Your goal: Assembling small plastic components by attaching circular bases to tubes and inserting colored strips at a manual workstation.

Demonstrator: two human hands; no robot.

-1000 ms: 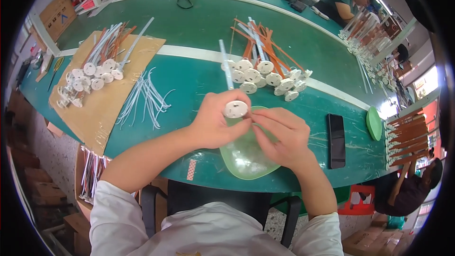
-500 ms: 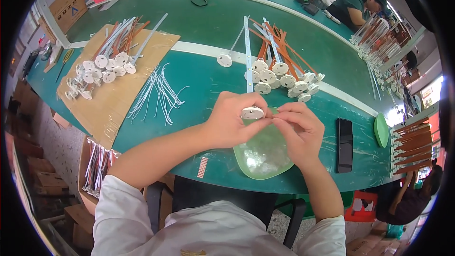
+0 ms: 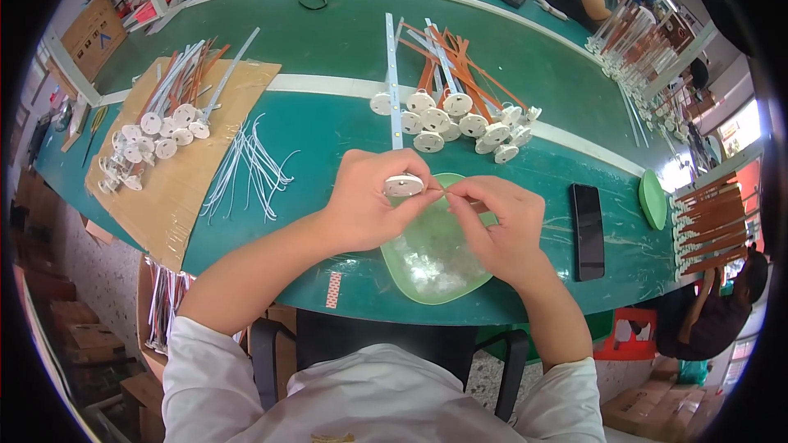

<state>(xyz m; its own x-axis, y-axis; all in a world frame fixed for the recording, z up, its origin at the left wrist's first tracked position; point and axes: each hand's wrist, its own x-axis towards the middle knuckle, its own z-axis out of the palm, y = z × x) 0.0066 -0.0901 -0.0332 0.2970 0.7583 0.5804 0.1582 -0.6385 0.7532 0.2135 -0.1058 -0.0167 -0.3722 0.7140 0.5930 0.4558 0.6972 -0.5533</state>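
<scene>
My left hand is closed around an LED strip with a round white end cap. The pale strip, dotted with small yellow squares, points away from me above the fist. Facing it, my right hand is closed in a pinch, its thumb and forefinger close to the left fingertips. Something very thin seems to run between the two pinches, too small to name. Beneath both hands lies a shallow green plastic dish. Beyond them sits a pile of white-capped strips, some with orange-brown backs.
At left, a cardboard sheet bears more capped strips, with loose white wires beside it. A black phone and another green dish are on the right. Two people work nearby, at far right and lower right.
The whole view has shifted, so the bench contents appear further left. My right fingertips have drawn slightly away from the left hand. Both hands stay closed, the left still around the strip.
</scene>
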